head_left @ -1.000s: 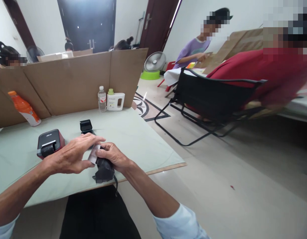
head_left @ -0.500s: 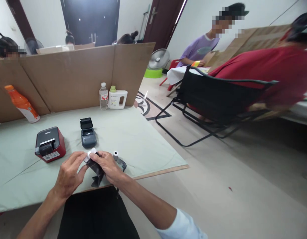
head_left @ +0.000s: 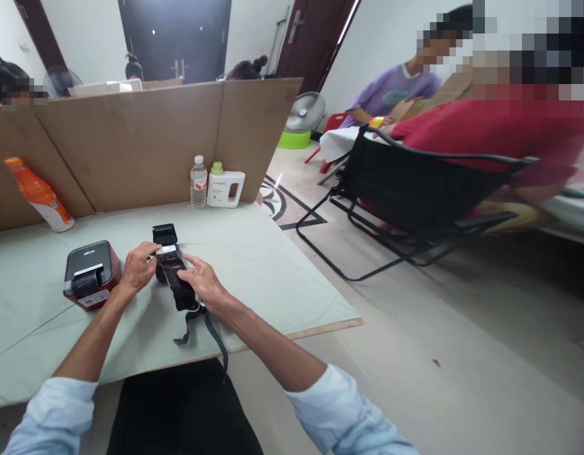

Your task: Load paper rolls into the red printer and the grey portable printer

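Both my hands hold a black pouch over the pale green table. My left hand pinches its far end, where a small white piece shows. My right hand grips the pouch's right side. A black strap hangs from the pouch over the table's front edge. Right behind the pouch stands a small dark printer with its lid up, partly hidden. A red and black label printer sits just left of my left hand.
A cardboard screen walls the table's far side. By it stand an orange bottle, a clear water bottle and a white jug. To the right a person in red sits in a black folding chair; another person sits beyond.
Both hands have moved away from the table's front edge toward the small dark printer, carrying the pouch. The strap now hangs over the edge. The pouch hides most of the printer.
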Demonstrator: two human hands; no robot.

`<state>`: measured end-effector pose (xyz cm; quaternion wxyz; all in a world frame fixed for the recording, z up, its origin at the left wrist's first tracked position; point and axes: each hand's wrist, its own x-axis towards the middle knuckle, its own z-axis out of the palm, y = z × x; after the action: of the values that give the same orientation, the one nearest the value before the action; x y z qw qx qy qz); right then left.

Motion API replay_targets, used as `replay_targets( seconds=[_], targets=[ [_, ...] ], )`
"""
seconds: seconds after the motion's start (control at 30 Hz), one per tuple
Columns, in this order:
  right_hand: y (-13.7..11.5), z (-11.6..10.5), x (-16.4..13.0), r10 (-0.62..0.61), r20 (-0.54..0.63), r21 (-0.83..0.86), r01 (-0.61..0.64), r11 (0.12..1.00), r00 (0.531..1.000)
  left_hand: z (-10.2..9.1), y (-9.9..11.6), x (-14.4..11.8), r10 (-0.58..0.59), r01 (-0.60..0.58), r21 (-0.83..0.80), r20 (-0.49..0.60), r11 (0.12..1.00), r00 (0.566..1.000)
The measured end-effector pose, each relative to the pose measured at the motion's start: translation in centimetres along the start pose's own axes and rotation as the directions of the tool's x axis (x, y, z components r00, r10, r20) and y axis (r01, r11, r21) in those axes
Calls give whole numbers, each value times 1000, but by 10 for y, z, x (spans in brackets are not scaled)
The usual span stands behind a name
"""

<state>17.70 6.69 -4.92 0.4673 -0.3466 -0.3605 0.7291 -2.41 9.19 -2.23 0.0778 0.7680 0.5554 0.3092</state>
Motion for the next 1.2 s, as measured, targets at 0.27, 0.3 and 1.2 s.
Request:
replay_targets(
  seconds=[0.27,0.3,1.2],
  targets=[
    [15,-12,21,2,40,-52,0,999,999,19,-18,32,-142,126,139,116,982,983],
    [17,-13,22,0,44,-63,3,998,999,18,-20,32,-165,144,161,122,976,979],
    [10,-7,21,54,176,-554,54,831,983,31,-52,32,-146,148,96,-31,984,989]
  ],
)
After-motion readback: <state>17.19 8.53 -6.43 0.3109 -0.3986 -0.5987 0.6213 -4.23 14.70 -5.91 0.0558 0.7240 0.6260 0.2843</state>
